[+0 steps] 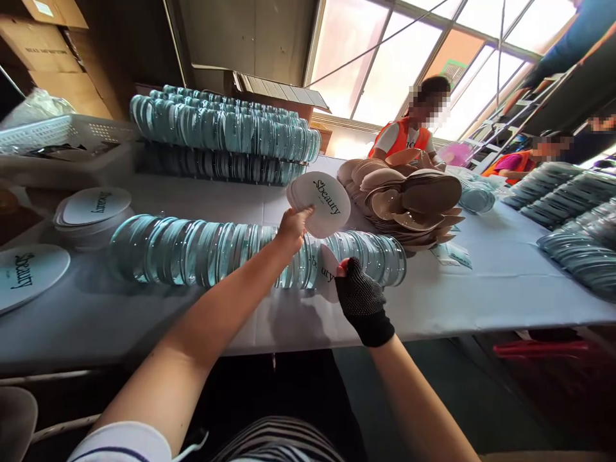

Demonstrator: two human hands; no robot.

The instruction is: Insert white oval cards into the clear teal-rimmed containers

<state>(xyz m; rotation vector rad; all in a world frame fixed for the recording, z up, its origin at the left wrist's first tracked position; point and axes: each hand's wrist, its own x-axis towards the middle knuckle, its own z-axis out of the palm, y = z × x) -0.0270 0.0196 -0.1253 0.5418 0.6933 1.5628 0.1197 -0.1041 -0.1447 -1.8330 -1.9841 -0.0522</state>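
Observation:
My left hand (292, 230) is closed on a stack of round white cards (332, 204) printed "beauty", held up above the table. A single round card (327, 273) with the same print is pinched by my right hand (362, 298), which wears a black fingerless dotted glove. This card stands on edge against a long row of round clear-wrapped discs (192, 247), at a gap in the row; whether it is between two discs I cannot tell. The row lies across the table below both hands.
More wrapped discs (221, 131) are stacked at the back. Brown oval pieces (409, 199) are heaped right of centre, near a person in an orange vest (385, 138). Other card stacks (94, 208) lie at left by a white basket (38, 131). Wrapped rows (577, 244) fill the far right.

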